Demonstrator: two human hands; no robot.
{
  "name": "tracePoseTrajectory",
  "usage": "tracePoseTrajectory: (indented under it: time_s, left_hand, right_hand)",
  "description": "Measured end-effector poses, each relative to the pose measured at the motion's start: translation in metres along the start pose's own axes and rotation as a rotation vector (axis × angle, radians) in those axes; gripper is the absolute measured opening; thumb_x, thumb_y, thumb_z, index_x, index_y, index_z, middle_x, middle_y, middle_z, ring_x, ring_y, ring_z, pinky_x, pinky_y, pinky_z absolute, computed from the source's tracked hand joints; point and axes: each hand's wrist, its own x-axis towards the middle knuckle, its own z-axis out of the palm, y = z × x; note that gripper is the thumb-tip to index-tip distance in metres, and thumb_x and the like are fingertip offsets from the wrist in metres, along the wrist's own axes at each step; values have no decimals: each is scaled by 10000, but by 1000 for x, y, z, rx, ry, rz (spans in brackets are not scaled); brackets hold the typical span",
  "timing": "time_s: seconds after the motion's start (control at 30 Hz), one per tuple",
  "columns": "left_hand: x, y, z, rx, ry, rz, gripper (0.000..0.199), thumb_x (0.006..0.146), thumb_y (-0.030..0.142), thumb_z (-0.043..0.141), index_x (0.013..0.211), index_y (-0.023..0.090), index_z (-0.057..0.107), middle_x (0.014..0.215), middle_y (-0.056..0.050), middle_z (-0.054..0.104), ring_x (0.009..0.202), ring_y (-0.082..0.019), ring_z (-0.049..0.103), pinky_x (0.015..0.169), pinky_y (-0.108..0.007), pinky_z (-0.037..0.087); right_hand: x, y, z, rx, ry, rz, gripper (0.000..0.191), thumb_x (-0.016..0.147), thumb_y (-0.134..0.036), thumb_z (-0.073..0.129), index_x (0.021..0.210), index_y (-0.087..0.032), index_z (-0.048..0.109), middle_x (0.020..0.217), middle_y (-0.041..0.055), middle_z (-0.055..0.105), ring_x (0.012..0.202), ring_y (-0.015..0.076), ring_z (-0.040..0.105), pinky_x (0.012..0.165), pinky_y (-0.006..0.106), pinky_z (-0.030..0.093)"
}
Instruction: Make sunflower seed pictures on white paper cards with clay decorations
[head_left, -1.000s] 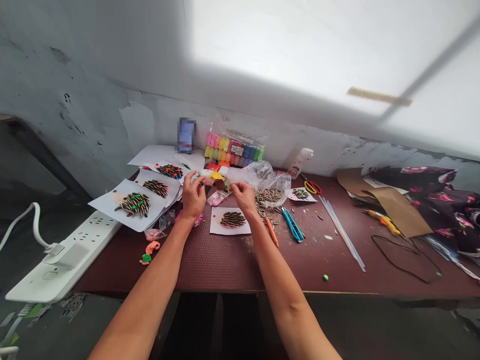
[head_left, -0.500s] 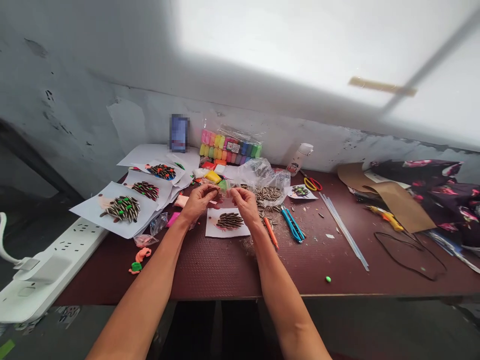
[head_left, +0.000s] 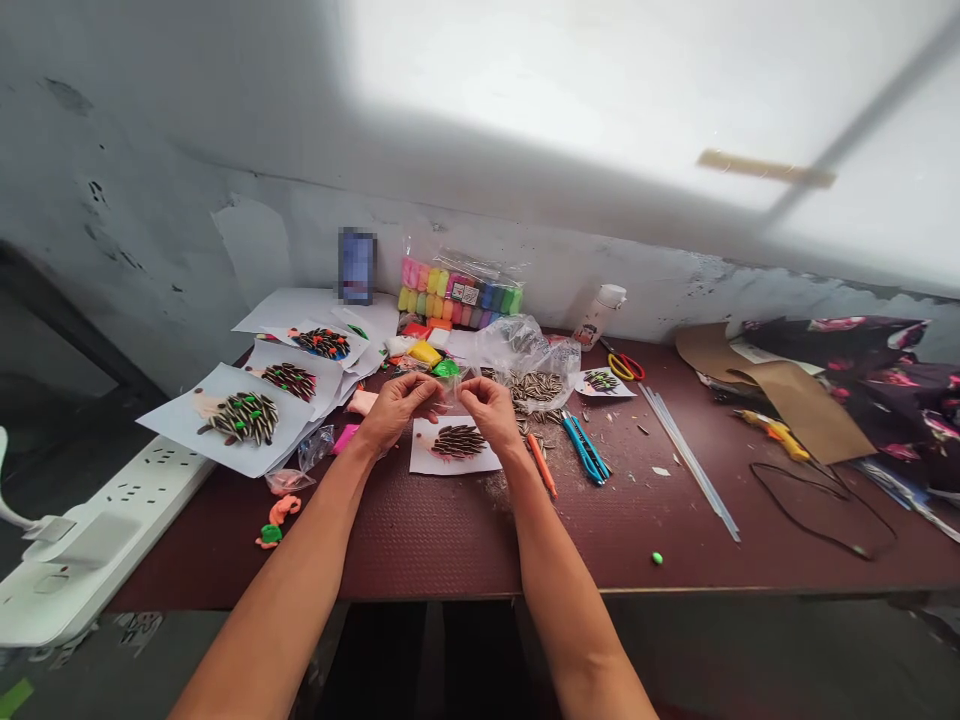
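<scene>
Where closest to the front edge, at four o'clock from the left hand (head_left: 396, 412) and right hand (head_left: 491, 410), see a green pellet (head_left: 657, 558) on the dark red, textured tabletop (head_left: 420, 560). At eight o'clock, peach-and-green clay (head_left: 285, 510) beside a clear wrapper (head_left: 289, 482). Just beside both hands, at six o'clock, a seed-covered hedgehog card (head_left: 424, 462). Past that, clear plastic film (head_left: 448, 393), pinched at either side between thumb and fingertips of each hand. At three o'clock, sunflower seeds (head_left: 536, 388), partly in a clear plastic bag (head_left: 517, 345), partly loose on the tabletop. Just beyond the film, toward twelve, a green clay packet (head_left: 446, 369) and a yellow clay packet (head_left: 425, 354). At two o'clock, a white bottle (head_left: 598, 318) with a printed figure, contents hidden. At twelve, farther back, a clear multipack (head_left: 463, 293) of coloured clay blocks in two rows, pink through to green; on its front, black-and-white label patches, with print too small to read. Farthest off, a scuffed grey wall (head_left: 225, 130), sunlit toward one o'clock, with a strip of tan tape (head_left: 765, 169) at two.
</scene>
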Motion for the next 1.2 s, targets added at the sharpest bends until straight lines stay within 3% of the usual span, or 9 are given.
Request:
tracePoseTrajectory:
  time_s: [0.33, 0.53, 0.7, 0.83, 0.97, 1.2]
  left_hand:
    - [2, -4, -9, 10, 36, -18, 532, 599, 553, 881, 881, 140, 699, 808, -59, 752, 663, -180, 706, 590, -302, 611]
    - [2, -8, -7, -3, 1, -24, 490, 654, 548, 859, 875, 141, 700, 788, -46, 740, 699, -184, 709, 640, -316, 615]
    - [5, -12, -10, -23, -11, -10, 473, 702, 554, 820, 888, 142, 685, 837, -56, 748, 759, -202, 722, 725, -364, 622]
    - [3, -13, -11, -35, -52, -1, 422, 705, 444, 832, 974, 149, 696, 953, -73, 758, 855, -203, 724, 825, -379, 613]
    - [1, -11, -10, -39, -96, 8, 417, 685, 306, 835, 1048, 158, 693, 1049, -73, 746, 1009, -218, 702, 922, -394, 590]
    - [3, -9, -16, 46, -64, -86, 473, 665, 408, 862, 1030, 158, 693, 964, -67, 748, 793, -205, 726, 733, -379, 630]
  right_hand:
    - [-1, 2, 0, -12, -105, -4, 267, 669, -357, 673, 873, -200, 604, 762, -11, 634, 667, 125, 536, 638, 254, 439]
    - [-2, 4, 2, -107, -39, -78, 224, 701, -361, 697, 734, -219, 527, 671, -43, 539, 595, 107, 439, 586, 237, 394]
    - [-7, 4, 6, -272, -43, -149, 32, 739, -213, 601, 740, -212, 633, 702, -22, 597, 625, 124, 485, 621, 241, 399]
    - [-9, 4, 6, -346, 35, -168, 176, 749, -153, 522, 750, -207, 690, 647, -25, 576, 607, 130, 479, 640, 252, 388]
    - [-8, 6, 5, -352, 62, -163, 261, 776, -189, 539, 850, -208, 788, 744, 8, 649, 669, 147, 522, 698, 270, 418]
    - [0, 13, 0, -274, -81, -70, 373, 717, -130, 479, 838, -200, 825, 722, 15, 679, 641, 137, 529, 664, 255, 431]
